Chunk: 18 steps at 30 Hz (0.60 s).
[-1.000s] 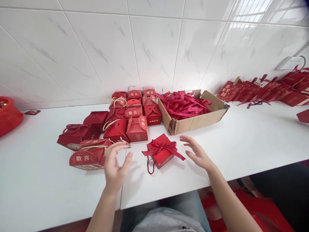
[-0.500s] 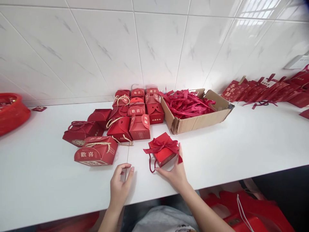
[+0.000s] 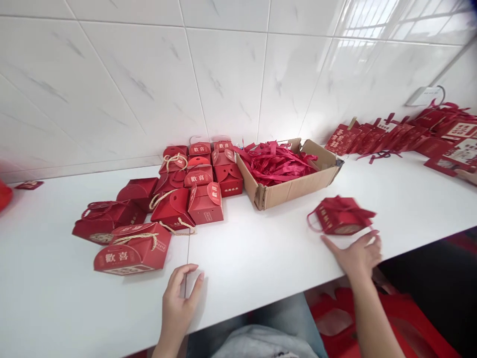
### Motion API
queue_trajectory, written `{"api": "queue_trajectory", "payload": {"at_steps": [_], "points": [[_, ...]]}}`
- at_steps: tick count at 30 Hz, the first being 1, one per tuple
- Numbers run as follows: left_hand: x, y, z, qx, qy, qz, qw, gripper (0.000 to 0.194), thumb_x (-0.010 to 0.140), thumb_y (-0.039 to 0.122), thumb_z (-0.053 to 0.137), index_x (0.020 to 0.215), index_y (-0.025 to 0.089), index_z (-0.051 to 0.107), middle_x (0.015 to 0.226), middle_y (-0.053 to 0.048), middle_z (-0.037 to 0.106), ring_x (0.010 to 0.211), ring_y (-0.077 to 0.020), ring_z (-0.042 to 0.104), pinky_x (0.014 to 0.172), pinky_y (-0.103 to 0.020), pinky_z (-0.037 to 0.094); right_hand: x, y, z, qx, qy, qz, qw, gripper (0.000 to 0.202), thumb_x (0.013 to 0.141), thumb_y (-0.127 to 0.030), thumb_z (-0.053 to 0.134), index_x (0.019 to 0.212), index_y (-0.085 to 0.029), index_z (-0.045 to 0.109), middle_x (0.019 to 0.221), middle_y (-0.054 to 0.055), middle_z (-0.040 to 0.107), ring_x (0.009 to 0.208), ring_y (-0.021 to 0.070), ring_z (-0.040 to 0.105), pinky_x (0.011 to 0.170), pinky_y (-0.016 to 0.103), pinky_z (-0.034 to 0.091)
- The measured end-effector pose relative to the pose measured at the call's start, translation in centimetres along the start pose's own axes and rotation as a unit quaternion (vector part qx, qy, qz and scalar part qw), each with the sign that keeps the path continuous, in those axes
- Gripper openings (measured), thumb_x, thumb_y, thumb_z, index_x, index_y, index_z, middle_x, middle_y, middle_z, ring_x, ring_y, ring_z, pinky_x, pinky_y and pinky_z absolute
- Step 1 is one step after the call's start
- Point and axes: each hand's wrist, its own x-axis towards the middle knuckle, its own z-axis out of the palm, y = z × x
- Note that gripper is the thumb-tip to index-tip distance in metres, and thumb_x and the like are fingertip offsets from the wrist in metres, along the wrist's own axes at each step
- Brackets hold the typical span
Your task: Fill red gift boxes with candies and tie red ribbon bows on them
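Note:
A small red gift box [image 3: 337, 223] with a ribbon bow on top and a cord handle hanging at its left side sits on the right part of the white table [image 3: 276, 248]. Just in front of it is my right hand [image 3: 357, 256], thumb and fingers spread apart, with fingertips close to the box's near edge; whether they touch it I cannot make out. My left hand [image 3: 181, 293] rests at the table's front with a gap between thumb and fingers, holding nothing. Nearest to it stands a red box with a rope handle [image 3: 137, 248].
Several red gift boxes [image 3: 204, 204] stand grouped at left centre. Beside them is a cardboard box [image 3: 294, 186] filled with dark red ribbons [image 3: 279, 161]. A row of red paper packets [image 3: 383, 139] leans along the wall at right. Red bags [image 3: 335, 318] lie below the table edge.
My right hand and the bow-tied gift box have moved right along the table, and the fingers have come apart from around the box. My left hand has stayed nearly in place. The view has shifted right.

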Motion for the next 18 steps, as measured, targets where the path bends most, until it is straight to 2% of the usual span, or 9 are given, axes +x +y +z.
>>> {"api": "queue_trajectory", "payload": {"at_steps": [1, 3, 7, 16, 18], "points": [[0.0, -0.1, 0.1, 0.0, -0.001, 0.005, 1.0, 0.023, 0.077, 0.041, 0.061, 0.091, 0.022, 0.059, 0.092, -0.003, 0.062, 0.088, -0.0201, 0.059, 0.084, -0.033, 0.049, 1.2, 1.1, -0.6, -0.049, 0.018, 0.053, 0.997, 0.109, 0.067, -0.076, 0.049, 0.14, 0.0, 0.02, 0.142, 0.033, 0.025, 0.134, 0.0493, 0.016, 0.104, 0.065, 0.014], [0.0, -0.3, 0.2, 0.004, -0.008, 0.01, 1.0, 0.023, 0.078, 0.041, 0.061, 0.091, 0.022, 0.059, 0.092, -0.003, 0.063, 0.088, -0.0202, 0.059, 0.084, -0.033, 0.049, 2.5, 2.3, -1.2, -0.116, 0.013, 0.088, 0.989, 0.104, 0.069, -0.08, 0.039, 0.14, -0.004, 0.03, 0.146, 0.031, 0.021, 0.135, 0.0496, 0.014, 0.104, 0.064, 0.012], [0.1, -0.4, 0.2, 0.013, -0.016, 0.004, 1.0, 0.022, 0.078, 0.041, 0.06, 0.09, 0.022, 0.059, 0.091, -0.003, 0.063, 0.088, -0.0208, 0.06, 0.083, -0.033, 0.049, 2.0, 1.9, -1.1, -0.15, -0.005, 0.079, 0.985, 0.102, 0.071, -0.083, 0.028, 0.142, -0.01, 0.033, 0.149, 0.028, 0.021, 0.136, 0.048, 0.014, 0.105, 0.062, 0.012], [0.2, -0.3, 0.1, 0.015, -0.034, 0.023, 0.999, 0.019, 0.079, 0.04, 0.059, 0.084, 0.022, 0.059, 0.086, -0.002, 0.063, 0.086, -0.0202, 0.06, 0.082, -0.032, 0.048, 1.7, 1.9, -1.1, -0.137, -0.001, 0.073, 0.988, 0.1, 0.072, -0.082, 0.027, 0.142, -0.011, 0.035, 0.149, 0.028, 0.021, 0.136, 0.0477, 0.014, 0.103, 0.064, 0.013], [0.0, 0.2, 0.0, 0.012, -0.021, 0.021, 0.999, 0.018, 0.08, 0.039, 0.058, 0.083, 0.022, 0.058, 0.086, -0.002, 0.062, 0.084, -0.0199, 0.06, 0.08, -0.032, 0.048, 1.6, 1.9, -1.1, -0.141, -0.005, 0.072, 0.987, 0.099, 0.072, -0.082, 0.026, 0.142, -0.011, 0.035, 0.149, 0.028, 0.02, 0.136, 0.0478, 0.013, 0.104, 0.063, 0.012]]}}
